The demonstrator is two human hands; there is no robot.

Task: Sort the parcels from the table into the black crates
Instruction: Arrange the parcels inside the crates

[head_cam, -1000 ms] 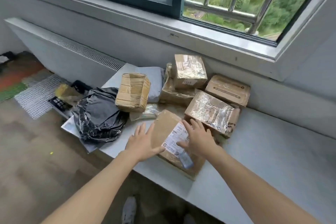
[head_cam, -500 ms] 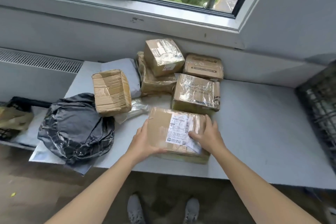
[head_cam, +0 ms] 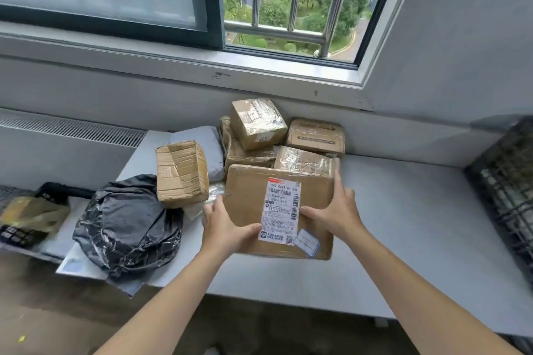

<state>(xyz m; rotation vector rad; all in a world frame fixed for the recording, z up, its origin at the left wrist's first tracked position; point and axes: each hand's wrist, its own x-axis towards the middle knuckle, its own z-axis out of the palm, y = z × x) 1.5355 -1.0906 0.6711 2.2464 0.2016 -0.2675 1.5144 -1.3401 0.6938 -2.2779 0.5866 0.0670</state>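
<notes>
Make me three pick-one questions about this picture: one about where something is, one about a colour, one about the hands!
1. Which side of the held box is the black bag on? A. Left B. On top C. Right
2. What colour is the big label on that box? A. Green B. White C. Yellow
3. What are the left hand and right hand doing? A. Hanging free B. Pressing the bag C. Both gripping the box
Answers: 1 A, the bag lies left of it; 2 B, white with dark print; 3 C, a hand clasps each side.
</notes>
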